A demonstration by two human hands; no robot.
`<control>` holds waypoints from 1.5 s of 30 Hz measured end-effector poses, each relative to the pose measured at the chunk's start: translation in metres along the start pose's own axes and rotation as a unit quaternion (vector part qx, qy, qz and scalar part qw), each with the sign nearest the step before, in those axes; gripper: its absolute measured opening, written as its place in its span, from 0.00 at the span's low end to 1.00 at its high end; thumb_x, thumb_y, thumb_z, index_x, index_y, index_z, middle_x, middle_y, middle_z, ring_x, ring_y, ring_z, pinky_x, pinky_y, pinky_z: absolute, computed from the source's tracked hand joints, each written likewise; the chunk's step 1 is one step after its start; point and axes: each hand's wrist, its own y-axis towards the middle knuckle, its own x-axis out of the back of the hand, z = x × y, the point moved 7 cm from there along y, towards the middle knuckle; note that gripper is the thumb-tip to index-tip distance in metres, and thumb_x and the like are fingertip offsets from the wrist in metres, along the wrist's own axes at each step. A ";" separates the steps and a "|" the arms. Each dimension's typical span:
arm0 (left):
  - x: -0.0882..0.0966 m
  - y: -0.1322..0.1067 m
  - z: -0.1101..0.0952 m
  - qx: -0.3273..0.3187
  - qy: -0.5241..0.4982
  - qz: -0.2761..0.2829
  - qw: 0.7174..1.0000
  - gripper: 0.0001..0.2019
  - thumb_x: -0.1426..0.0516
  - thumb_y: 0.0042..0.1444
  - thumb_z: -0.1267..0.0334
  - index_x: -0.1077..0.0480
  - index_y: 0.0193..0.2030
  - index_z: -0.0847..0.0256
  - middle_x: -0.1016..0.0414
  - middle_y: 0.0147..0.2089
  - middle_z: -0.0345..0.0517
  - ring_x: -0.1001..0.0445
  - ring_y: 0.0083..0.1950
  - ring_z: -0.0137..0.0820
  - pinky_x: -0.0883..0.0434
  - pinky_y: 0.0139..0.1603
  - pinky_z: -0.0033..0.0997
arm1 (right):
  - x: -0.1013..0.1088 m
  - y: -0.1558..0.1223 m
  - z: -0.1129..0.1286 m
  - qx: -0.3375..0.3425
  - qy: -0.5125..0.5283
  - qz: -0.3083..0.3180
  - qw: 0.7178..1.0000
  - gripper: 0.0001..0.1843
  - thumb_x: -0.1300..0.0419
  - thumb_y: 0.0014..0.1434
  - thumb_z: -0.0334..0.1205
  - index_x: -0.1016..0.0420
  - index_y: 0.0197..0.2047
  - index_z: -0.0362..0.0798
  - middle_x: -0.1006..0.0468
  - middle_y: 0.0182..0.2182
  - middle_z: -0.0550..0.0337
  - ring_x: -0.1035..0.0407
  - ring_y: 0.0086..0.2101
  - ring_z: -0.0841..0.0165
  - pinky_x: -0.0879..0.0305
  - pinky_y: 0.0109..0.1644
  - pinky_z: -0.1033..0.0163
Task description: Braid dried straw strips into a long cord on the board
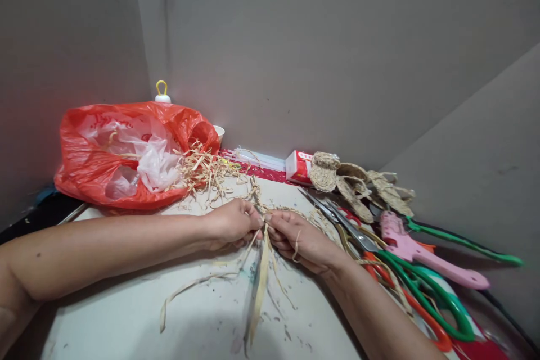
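Note:
My left hand (237, 224) and my right hand (298, 239) meet over the middle of the white table, fingertips almost touching. Both are closed in a pinch on strips of dry straw (262, 281), whose loose ends hang toward me and spread over the tabletop. Beyond my fingers, a braided straw cord (255, 190) runs away toward the wall and partly curves to the right behind my right hand. One long strip (189, 285) trails off to the left. The exact crossing of the strips is hidden between my fingers.
A red plastic bag (126, 197) with white bags inside sits at left, beside a heap of straw scraps (200, 169). To the right lie green-handled scissors (426, 292), a pink glue gun (434, 261), woven straw pieces (354, 188) and a red-white box (298, 166). Grey walls stand behind.

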 end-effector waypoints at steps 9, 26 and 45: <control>0.007 0.003 -0.002 -0.017 0.002 0.013 1.000 0.05 0.46 0.47 0.71 0.36 0.22 0.64 0.34 0.16 0.34 0.43 0.16 0.18 0.48 0.18 0.19 | 0.001 0.000 -0.003 -0.019 0.023 -0.003 1.000 0.23 0.35 0.48 0.53 0.42 0.23 0.47 0.49 0.14 0.76 0.62 0.14 0.82 0.67 0.15 0.73; 0.008 0.002 0.004 0.039 0.012 0.055 0.998 0.06 0.46 0.48 0.68 0.38 0.22 0.62 0.41 0.14 0.32 0.51 0.12 0.18 0.57 0.12 0.21 | -0.002 -0.005 -0.002 -0.015 -0.012 0.017 1.000 0.19 0.36 0.51 0.52 0.38 0.27 0.47 0.48 0.15 0.74 0.62 0.16 0.80 0.68 0.16 0.72; 0.014 -0.003 0.000 -0.004 0.084 -0.046 0.995 0.05 0.49 0.47 0.71 0.39 0.23 0.61 0.38 0.12 0.34 0.50 0.10 0.20 0.55 0.11 0.23 | -0.008 -0.003 0.005 0.051 -0.207 -0.098 0.972 0.20 0.39 0.52 0.51 0.38 0.19 0.47 0.48 0.13 0.70 0.58 0.17 0.77 0.63 0.19 0.67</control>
